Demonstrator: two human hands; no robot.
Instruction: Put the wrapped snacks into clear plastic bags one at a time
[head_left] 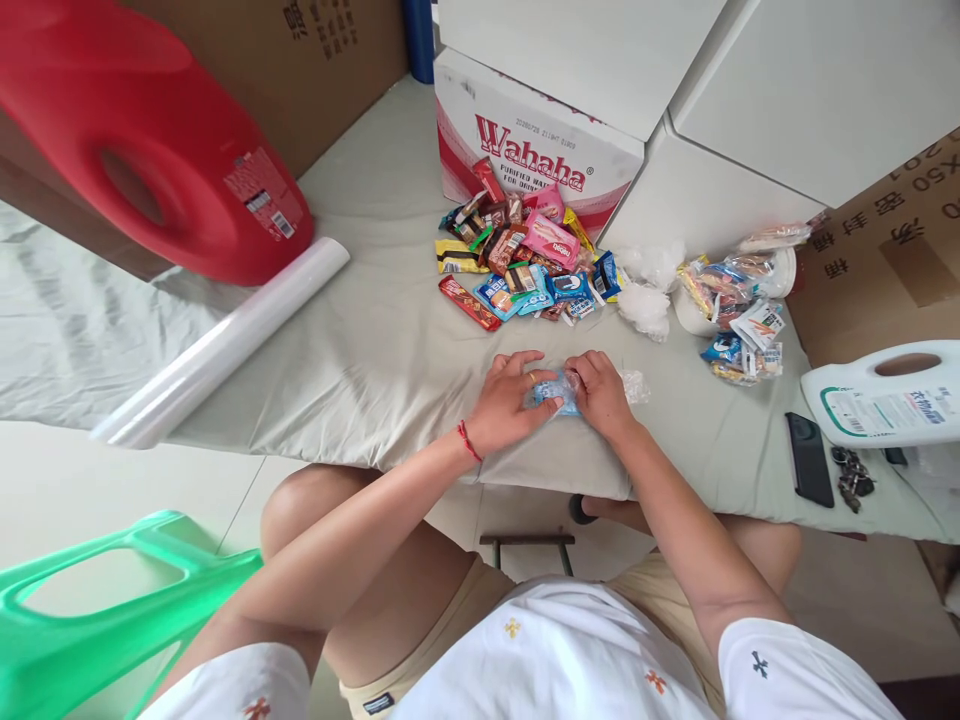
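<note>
The packet [556,392], blue and shiny, lies on the cloth [405,380] between both hands; it looks light, soft and slick, its contents perhaps crushable, so best held by the edges. The right hand [600,392], fingers drawn together, pinches its right end; the left hand [510,400] spreads over the other, pinching or only pressing, I cannot tell. Crumpled plastic [637,386] lies just right of the grip, snacks [551,240] beyond it
</note>
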